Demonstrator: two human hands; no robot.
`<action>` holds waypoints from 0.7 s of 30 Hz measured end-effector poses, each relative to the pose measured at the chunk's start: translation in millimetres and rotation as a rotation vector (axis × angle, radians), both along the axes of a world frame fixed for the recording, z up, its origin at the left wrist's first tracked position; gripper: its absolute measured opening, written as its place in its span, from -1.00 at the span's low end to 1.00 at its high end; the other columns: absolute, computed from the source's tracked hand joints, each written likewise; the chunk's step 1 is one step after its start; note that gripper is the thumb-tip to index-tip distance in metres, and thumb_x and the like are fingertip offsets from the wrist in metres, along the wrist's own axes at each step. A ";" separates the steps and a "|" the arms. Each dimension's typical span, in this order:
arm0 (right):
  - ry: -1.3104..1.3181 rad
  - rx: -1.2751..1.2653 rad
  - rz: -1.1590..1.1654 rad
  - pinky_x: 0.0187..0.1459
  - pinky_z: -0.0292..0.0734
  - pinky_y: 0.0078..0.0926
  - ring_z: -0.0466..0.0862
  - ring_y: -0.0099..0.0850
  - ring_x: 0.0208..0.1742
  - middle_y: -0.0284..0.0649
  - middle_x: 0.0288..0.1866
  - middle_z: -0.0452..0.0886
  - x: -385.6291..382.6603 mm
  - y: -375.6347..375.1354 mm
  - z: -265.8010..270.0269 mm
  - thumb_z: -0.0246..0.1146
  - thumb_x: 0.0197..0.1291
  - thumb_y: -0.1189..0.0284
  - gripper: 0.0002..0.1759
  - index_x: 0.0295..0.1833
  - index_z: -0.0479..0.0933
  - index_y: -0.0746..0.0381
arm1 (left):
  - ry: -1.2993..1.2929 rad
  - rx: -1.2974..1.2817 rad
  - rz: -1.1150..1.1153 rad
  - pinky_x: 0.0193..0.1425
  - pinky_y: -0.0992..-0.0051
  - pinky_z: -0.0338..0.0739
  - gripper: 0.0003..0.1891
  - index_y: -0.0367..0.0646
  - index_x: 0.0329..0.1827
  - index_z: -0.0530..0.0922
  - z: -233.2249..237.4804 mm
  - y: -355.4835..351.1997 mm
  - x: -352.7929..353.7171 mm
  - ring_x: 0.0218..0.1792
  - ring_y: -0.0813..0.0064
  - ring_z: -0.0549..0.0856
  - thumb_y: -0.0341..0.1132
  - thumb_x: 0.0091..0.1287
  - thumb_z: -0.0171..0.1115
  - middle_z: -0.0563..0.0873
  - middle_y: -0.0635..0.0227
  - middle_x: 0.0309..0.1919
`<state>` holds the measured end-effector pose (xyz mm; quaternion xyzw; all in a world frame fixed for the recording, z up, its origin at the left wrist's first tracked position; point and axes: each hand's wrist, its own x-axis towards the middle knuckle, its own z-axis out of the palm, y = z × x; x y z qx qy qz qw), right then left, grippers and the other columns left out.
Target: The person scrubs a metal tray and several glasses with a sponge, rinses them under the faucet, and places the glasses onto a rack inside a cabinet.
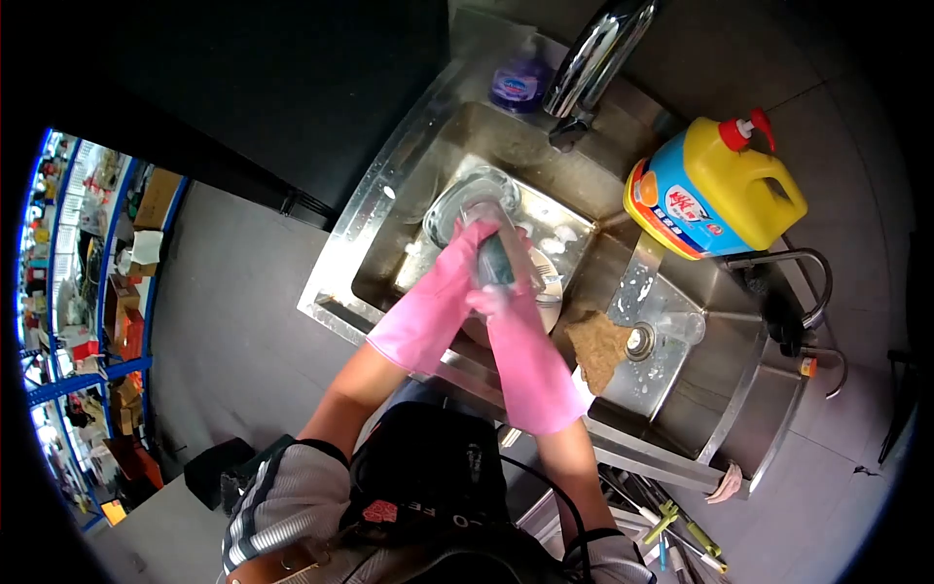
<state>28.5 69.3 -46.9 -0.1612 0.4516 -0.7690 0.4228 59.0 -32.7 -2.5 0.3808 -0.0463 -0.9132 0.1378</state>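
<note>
Over the left basin, both my hands, in pink rubber gloves, are closed around a clear cup (484, 211). My left hand (465, 255) wraps its upper left side. Lower down, my right hand (508, 304) grips it with the thumb on the near side. A dark green patch (496, 261), which looks like a scouring pad, shows between the gloves; whether it lies inside the cup or against it I cannot tell. Behind the hands, a clear bowl (443, 206) with suds sits in the basin. Plates (548, 280) lie partly hidden beneath my right hand.
A chrome faucet (595, 63) rises behind the steel sink (375, 219). A purple soap bottle (519, 83) stands on its back ledge, a yellow detergent jug (715, 190) at the right. A brown cloth (598, 350) and a clear glass (681, 327) are by the right basin's drain.
</note>
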 end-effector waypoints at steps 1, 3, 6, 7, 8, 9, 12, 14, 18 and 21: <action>0.048 -0.110 -0.042 -0.41 0.50 -0.59 0.62 -0.45 -0.22 -0.14 0.05 0.56 -1.6 -13.4 -33.0 0.08 0.27 0.55 -0.51 0.34 0.42 0.27 | -0.045 -0.041 -0.016 -0.13 0.17 0.72 -0.59 -0.07 0.31 0.35 -1.5 -3.0 -4.1 -0.10 0.13 0.73 -0.21 0.47 0.17 0.66 0.03 0.01; 0.077 -0.315 -0.081 -0.39 0.52 -0.54 0.63 -0.41 -0.21 -0.13 0.01 0.57 -1.4 -25.8 -63.2 0.10 0.35 0.46 -0.57 0.30 0.42 0.33 | -0.089 -0.142 -0.088 -0.12 0.17 0.71 -0.64 -0.05 0.30 0.37 -0.6 -5.4 1.5 -0.11 0.14 0.72 -0.23 0.50 0.12 0.66 0.03 0.02; -0.256 -0.348 0.028 -0.32 0.56 -0.50 0.65 -0.40 -0.17 -0.15 -0.05 0.58 -5.1 -19.9 -19.9 0.10 0.37 0.48 -0.57 0.33 0.41 0.30 | -0.264 -0.236 -0.051 -0.07 0.16 0.72 -0.55 -0.06 0.37 0.28 -5.7 0.2 -2.5 -0.08 0.13 0.73 -0.23 0.49 0.15 0.65 0.00 0.02; -0.559 -0.204 0.020 -0.35 0.53 -0.52 0.67 -0.39 -0.16 -0.13 -0.04 0.58 -6.3 -17.2 -19.7 0.09 0.36 0.52 -0.54 0.36 0.39 0.30 | -0.146 -0.212 -0.050 -0.07 0.16 0.72 -0.54 -0.07 0.37 0.27 -28.0 -1.9 -0.1 -0.08 0.14 0.73 -0.25 0.48 0.18 0.65 0.00 0.02; -0.851 -0.073 -0.042 -0.39 0.51 -0.54 0.69 -0.39 -0.14 -0.11 -0.03 0.59 -7.5 -14.2 -20.6 0.09 0.35 0.55 -0.52 0.38 0.38 0.30 | -0.027 -0.186 -0.046 -0.07 0.17 0.72 -0.52 -0.08 0.38 0.26 -64.3 -4.9 4.2 -0.08 0.15 0.73 -0.26 0.47 0.20 0.65 0.00 0.02; -0.760 -0.079 0.090 -0.28 0.54 -0.52 0.68 -0.37 -0.10 -0.12 0.00 0.58 -21.9 3.0 -39.9 0.09 0.33 0.58 -0.51 0.38 0.40 0.28 | 0.093 -0.160 -0.038 -0.06 0.17 0.72 -0.50 -0.09 0.39 0.25 -83.9 -6.7 5.7 -0.07 0.16 0.73 -0.28 0.46 0.22 0.66 0.00 0.01; -0.584 -0.109 0.247 -0.21 0.56 -0.54 0.66 -0.36 -0.18 -0.13 0.02 0.59 -32.1 17.6 -64.1 0.13 0.24 0.66 -0.42 0.41 0.40 0.23 | 0.070 -0.126 0.048 -0.02 0.13 0.71 -0.47 0.04 0.40 0.33 -51.0 0.4 3.8 -0.05 0.11 0.72 -0.41 0.39 0.26 0.65 -0.01 0.04; -0.540 -0.098 0.068 -0.43 0.52 -0.62 0.66 -0.42 -0.39 -0.14 -0.05 0.62 -17.5 7.7 -64.9 0.16 0.19 0.70 -0.31 0.48 0.33 0.19 | 0.116 -0.198 0.027 0.03 0.09 0.70 -0.44 0.12 0.39 0.38 -50.9 -4.4 5.6 -0.01 0.04 0.72 -0.47 0.35 0.28 0.64 -0.02 0.07; -0.090 0.087 -0.128 -0.28 0.61 -0.57 0.68 -0.42 -0.22 -0.20 -0.09 0.61 -4.4 -2.1 11.4 0.17 0.16 0.74 -0.34 0.42 0.42 0.22 | 0.247 -0.296 0.005 0.16 0.08 0.66 -0.39 -0.14 0.42 0.36 -43.5 -15.8 13.2 0.09 -0.02 0.68 -0.40 0.29 0.36 0.62 -0.02 0.13; 0.505 0.424 -0.155 -0.06 0.63 -0.47 0.68 -0.35 -0.03 -0.15 0.00 0.60 -5.0 8.6 14.6 0.19 0.19 0.71 -0.44 0.36 0.47 0.31 | 0.285 -0.156 0.028 0.16 0.09 0.66 -0.35 -0.25 0.38 0.40 -103.8 -23.4 17.8 0.12 0.03 0.67 -0.27 0.25 0.44 0.61 0.00 0.15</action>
